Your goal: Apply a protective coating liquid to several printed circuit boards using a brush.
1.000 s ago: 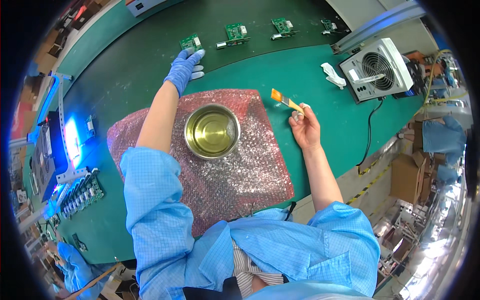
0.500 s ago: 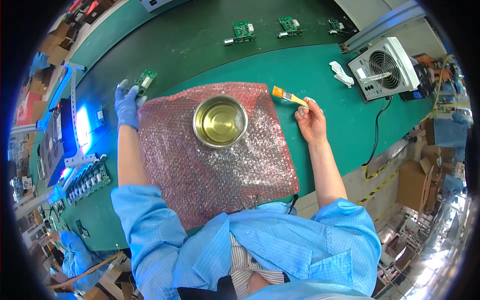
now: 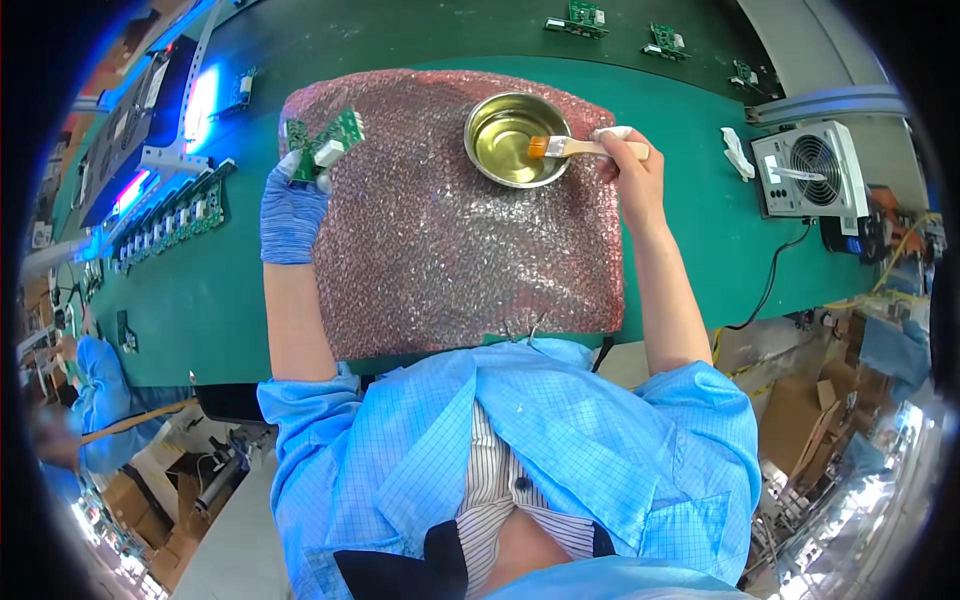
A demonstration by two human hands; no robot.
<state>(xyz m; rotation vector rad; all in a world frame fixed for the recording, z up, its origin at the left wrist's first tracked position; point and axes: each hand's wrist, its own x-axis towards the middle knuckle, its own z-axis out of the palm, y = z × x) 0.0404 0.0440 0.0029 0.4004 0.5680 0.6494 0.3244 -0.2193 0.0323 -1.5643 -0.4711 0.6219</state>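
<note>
My left hand [image 3: 294, 215], in a blue glove, grips a green circuit board [image 3: 345, 130] with a white block part on it, held over the left edge of a pinkish bubble-wrap mat [image 3: 420, 240]. Bare but for white covers on some fingertips, my right hand [image 3: 632, 170] is closed on the wooden handle of a flat brush [image 3: 575, 148]. The brush's orange bristles are over the right part of a round metal bowl [image 3: 518, 185] of clear yellowish liquid; whether they touch the liquid I cannot tell. The bowl stands on the mat.
Several green boards [image 3: 668, 42] stand along the dark far strip. A fan unit [image 3: 815, 170] and a crumpled white wipe [image 3: 737, 155] are at the right. More boards [image 3: 185, 220] line the left, beside a frame with a bright blue light [image 3: 203, 108]. Another person's blue sleeve [image 3: 100, 375] shows at lower left.
My left hand has lifted the circuit board from the dark strip to over the mat. The brush in my right hand has come to the bowl. My view has shifted too.
</note>
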